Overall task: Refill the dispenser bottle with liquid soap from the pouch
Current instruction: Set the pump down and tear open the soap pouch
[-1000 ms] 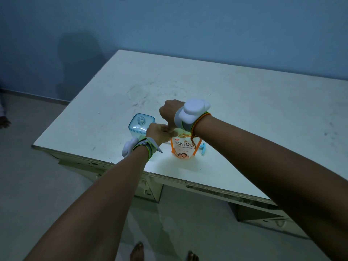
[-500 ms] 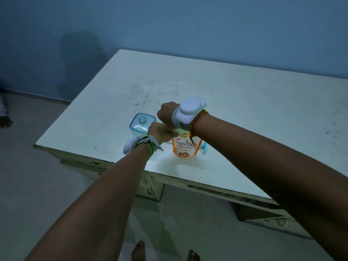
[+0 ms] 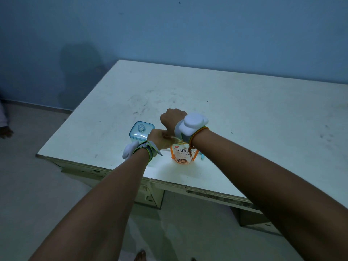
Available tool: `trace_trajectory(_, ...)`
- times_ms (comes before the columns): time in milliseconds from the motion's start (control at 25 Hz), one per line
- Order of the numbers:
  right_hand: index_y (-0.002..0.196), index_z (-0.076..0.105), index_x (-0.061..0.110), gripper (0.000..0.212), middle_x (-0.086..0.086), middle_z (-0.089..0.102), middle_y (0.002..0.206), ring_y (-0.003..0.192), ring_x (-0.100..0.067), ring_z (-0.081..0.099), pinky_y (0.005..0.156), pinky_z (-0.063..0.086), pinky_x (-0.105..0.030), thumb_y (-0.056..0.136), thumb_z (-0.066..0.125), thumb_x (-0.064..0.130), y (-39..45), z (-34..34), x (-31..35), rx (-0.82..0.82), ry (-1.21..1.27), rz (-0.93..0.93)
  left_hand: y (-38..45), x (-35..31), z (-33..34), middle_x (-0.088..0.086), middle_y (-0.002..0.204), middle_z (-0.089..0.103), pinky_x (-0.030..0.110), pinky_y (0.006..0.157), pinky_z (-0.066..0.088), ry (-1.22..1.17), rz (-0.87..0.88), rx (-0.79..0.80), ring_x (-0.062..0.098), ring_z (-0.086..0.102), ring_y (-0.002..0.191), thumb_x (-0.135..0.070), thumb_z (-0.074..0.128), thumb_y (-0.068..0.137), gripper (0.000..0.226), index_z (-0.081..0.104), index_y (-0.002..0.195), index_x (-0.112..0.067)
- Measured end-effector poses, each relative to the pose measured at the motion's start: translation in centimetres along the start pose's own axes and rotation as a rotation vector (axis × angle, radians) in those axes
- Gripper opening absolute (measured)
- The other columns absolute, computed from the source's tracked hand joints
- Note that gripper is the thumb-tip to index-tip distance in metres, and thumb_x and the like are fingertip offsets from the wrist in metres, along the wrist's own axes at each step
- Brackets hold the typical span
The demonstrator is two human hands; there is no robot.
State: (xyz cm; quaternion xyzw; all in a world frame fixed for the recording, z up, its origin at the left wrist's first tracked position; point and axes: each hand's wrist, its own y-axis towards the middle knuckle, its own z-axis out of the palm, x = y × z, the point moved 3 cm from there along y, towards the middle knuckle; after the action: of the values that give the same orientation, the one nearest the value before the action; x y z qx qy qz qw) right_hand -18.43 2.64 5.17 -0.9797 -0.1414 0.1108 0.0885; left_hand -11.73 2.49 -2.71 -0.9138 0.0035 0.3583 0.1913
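Gripping the top edge of an orange soap pouch (image 3: 183, 154), a person's left hand (image 3: 159, 140) and right hand (image 3: 171, 118) pinch it, fingers pressed together, near the table's (image 3: 244, 117) front edge. An uncapped blue bottle (image 3: 140, 131) stands just left. Soft and likely slippery, the pouch looks best held near its top.

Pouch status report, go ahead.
Left hand and right hand both pinching the top of the pouch, upright on the table. Bottle uncapped, just left of it. Nothing in the way.
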Motion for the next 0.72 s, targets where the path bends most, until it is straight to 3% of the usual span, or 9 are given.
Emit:
trace_trajectory(80, 0.067, 0.052, 0.008, 0.024, -0.011, 0.063, 0.093, 0.075, -0.026, 0.060, 0.061, 0.038, -0.026, 0.091, 0.054, 0.013, -0.2, 0.1, 0.2, -0.021, 0.018, 0.056, 0.1, -0.5, -0.2, -0.001, 0.059, 0.051, 0.020, 0.053, 0.039, 0.077, 0.023, 0.006, 0.020, 0.047, 0.078, -0.023, 0.062, 0.081, 0.023, 0.053, 0.063, -0.013)
trace_trajectory(120, 0.084, 0.063, 0.006, 0.016, -0.011, 0.065, 0.106, 0.089, -0.028, 0.064, 0.066, 0.037, -0.027, 0.093, 0.050, 0.010, -0.3, 0.0, 0.4, -0.019, 0.022, 0.067, 0.2, -0.7, -0.3, 0.005, 0.065, 0.055, 0.021, 0.061, 0.039, 0.133, 0.026, 0.008, 0.023, 0.050, 0.081, -0.023, 0.061, 0.083, 0.018, 0.056, 0.072, -0.010)
trace_trajectory(160, 0.102, 0.066, 0.006, 0.022, -0.010, 0.064, 0.116, 0.103, -0.027, 0.064, 0.069, 0.035, -0.026, 0.095, 0.046, 0.007, -0.2, 0.0, 0.6, -0.013, 0.032, 0.075, 0.5, -0.9, -0.3, 0.014, 0.078, 0.061, 0.025, 0.068, 0.040, 0.189, 0.036, 0.012, 0.028, 0.055, 0.087, -0.022, 0.061, 0.084, 0.016, 0.060, 0.084, -0.006)
trace_trajectory(240, 0.120, 0.063, 0.006, 0.032, -0.009, 0.061, 0.126, 0.115, -0.024, 0.061, 0.072, 0.032, -0.024, 0.098, 0.039, 0.005, 0.2, 0.2, 0.8, 0.020, 0.052, 0.059, 1.4, -0.7, -0.2, 0.023, 0.108, 0.064, 0.035, 0.082, 0.045, 0.268, 0.032, -0.003, 0.034, 0.059, 0.106, -0.021, 0.062, 0.084, 0.032, 0.061, 0.106, 0.002)
trace_trajectory(400, 0.124, 0.059, 0.003, 0.031, -0.014, 0.060, 0.128, 0.118, -0.025, 0.058, 0.075, 0.036, -0.022, 0.098, 0.043, 0.005, 0.7, 0.8, 1.1, 0.099, 0.096, -0.016, 2.0, -0.7, -0.1, 0.016, 0.121, 0.059, 0.032, 0.094, 0.046, 0.394, 0.041, 0.032, 0.028, 0.056, 0.115, -0.032, 0.065, 0.080, 0.048, 0.052, 0.119, -0.006)
trace_trajectory(520, 0.124, 0.058, 0.000, 0.030, -0.015, 0.061, 0.127, 0.118, -0.029, 0.057, 0.074, 0.033, -0.024, 0.096, 0.049, 0.007, 0.4, 0.7, 1.1, 0.150, 0.079, -0.088, 4.9, 0.4, 0.8, 0.003, 0.103, 0.062, 0.024, 0.074, 0.047, 0.388, 0.001, 0.069, 0.018, 0.061, 0.094, -0.045, 0.061, 0.074, 0.054, 0.054, 0.118, -0.014)
trace_trajectory(600, 0.122, 0.060, 0.002, 0.031, -0.011, 0.062, 0.125, 0.109, -0.028, 0.060, 0.077, 0.039, -0.026, 0.096, 0.049, 0.012, 0.0, 0.2, 1.1, 0.157, -0.018, -0.122, 5.3, 0.9, 0.4, -0.001, 0.090, 0.065, 0.020, 0.061, 0.044, 0.353, -0.029, 0.022, 0.016, 0.063, 0.080, -0.041, 0.061, 0.069, 0.052, 0.061, 0.113, -0.013)
trace_trajectory(720, 0.116, 0.062, 0.004, 0.030, -0.012, 0.063, 0.120, 0.098, -0.029, 0.057, 0.076, 0.042, -0.031, 0.095, 0.046, 0.018, -0.2, -0.3, 0.1, 0.038, -0.043, -0.108, 2.5, -0.8, -0.2, 0.013, 0.107, 0.066, 0.029, 0.075, 0.043, 0.291, 0.021, 0.053, 0.028, 0.061, 0.101, -0.028, 0.070, 0.076, 0.046, 0.062, 0.113, -0.001)
